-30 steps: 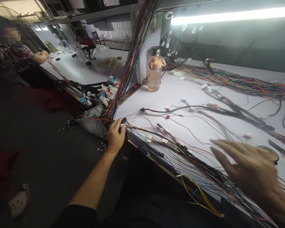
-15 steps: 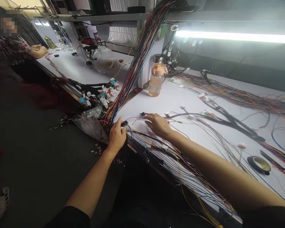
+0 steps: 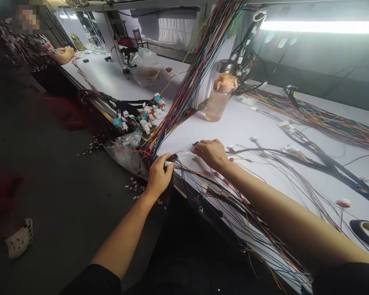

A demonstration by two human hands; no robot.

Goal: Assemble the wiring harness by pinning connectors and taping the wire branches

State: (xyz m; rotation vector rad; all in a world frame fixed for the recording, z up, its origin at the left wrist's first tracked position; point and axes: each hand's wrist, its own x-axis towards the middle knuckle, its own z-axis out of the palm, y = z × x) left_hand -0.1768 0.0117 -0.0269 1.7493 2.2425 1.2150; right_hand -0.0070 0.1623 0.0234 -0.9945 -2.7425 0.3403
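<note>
My left hand (image 3: 160, 175) rests at the table's front edge, thumb and fingers closed around a small black connector (image 3: 174, 157). A white connector (image 3: 168, 164) shows beside it, close to the thumb. Thin wires run from there to the right across the tabletop. My right hand (image 3: 212, 153) is bent over the white table with its fingertips pinched together at a thin wire (image 3: 186, 151). Just beyond those fingertips lies a dark connector (image 3: 195, 143), partly covered by the hand. The exact grip of the right fingers is hidden.
A thick bundle of coloured wires (image 3: 199, 65) slopes down beside my left hand. Behind stands a drink bottle (image 3: 219, 92). Taped harnesses (image 3: 320, 164) and a tape roll (image 3: 367, 231) lie at right. Another person (image 3: 37, 49) sits at the far left.
The view has turned, so the scene sits further right. My right hand has drawn in over the dark connector and its fingers have closed. My left hand keeps its place.
</note>
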